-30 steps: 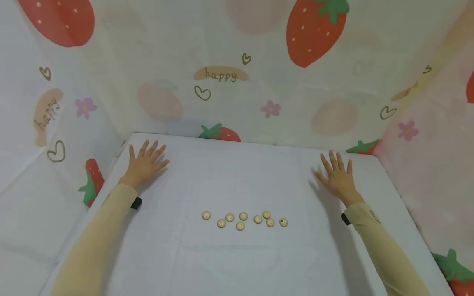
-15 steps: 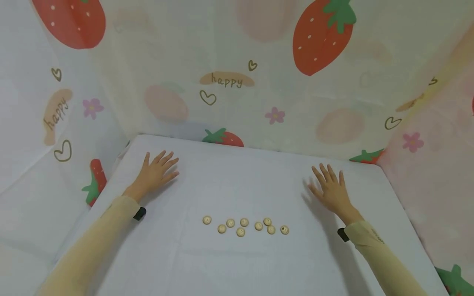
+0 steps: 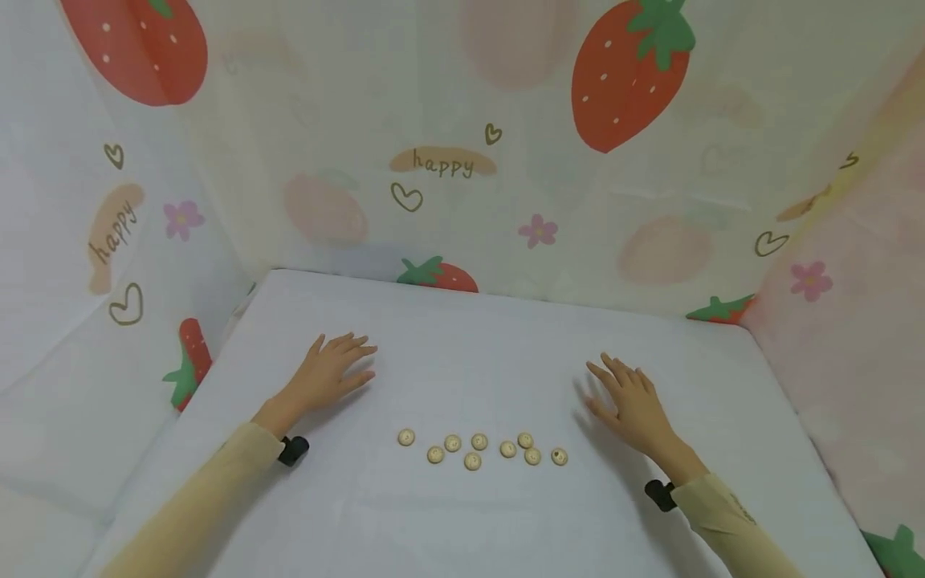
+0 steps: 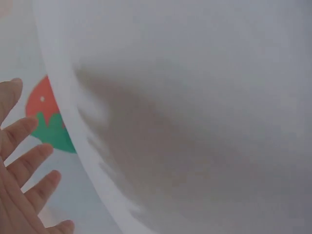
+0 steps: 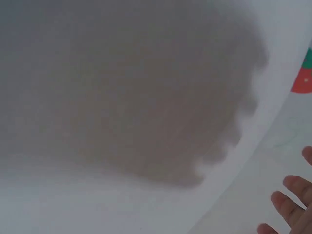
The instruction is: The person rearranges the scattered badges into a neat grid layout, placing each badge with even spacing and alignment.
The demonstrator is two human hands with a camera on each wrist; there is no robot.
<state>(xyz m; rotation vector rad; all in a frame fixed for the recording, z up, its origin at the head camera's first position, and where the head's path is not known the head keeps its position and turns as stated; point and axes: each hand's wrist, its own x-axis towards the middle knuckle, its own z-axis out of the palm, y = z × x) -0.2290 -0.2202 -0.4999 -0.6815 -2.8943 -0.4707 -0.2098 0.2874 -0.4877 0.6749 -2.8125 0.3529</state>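
Several small round beige discs (image 3: 479, 441) with raised rims and faint marks, too small to read, lie in a loose row on the white table in the head view. One disc (image 3: 560, 457) at the right end shows a dark spot. My left hand (image 3: 328, 376), fingers spread, hovers over the table to the left of the row and holds nothing. On the other side, my right hand (image 3: 630, 407) hovers beyond the row's right end, fingers apart, also holding nothing. Both wrist views show spread fingers and their shadows on the cloth, without any discs.
The white-covered table (image 3: 462, 530) ends at a back wall of printed cloth (image 3: 448, 233) with strawberries, hearts and flowers. Similar cloth hangs at the left and right sides. A black wrist camera (image 3: 292, 451) sits under the left sleeve, another camera (image 3: 660, 495) under the right.
Both hands have moved inward and toward me, closer to the discs, and their fingers are less widely spread. The head view has shifted slightly. The discs keep their arrangement.
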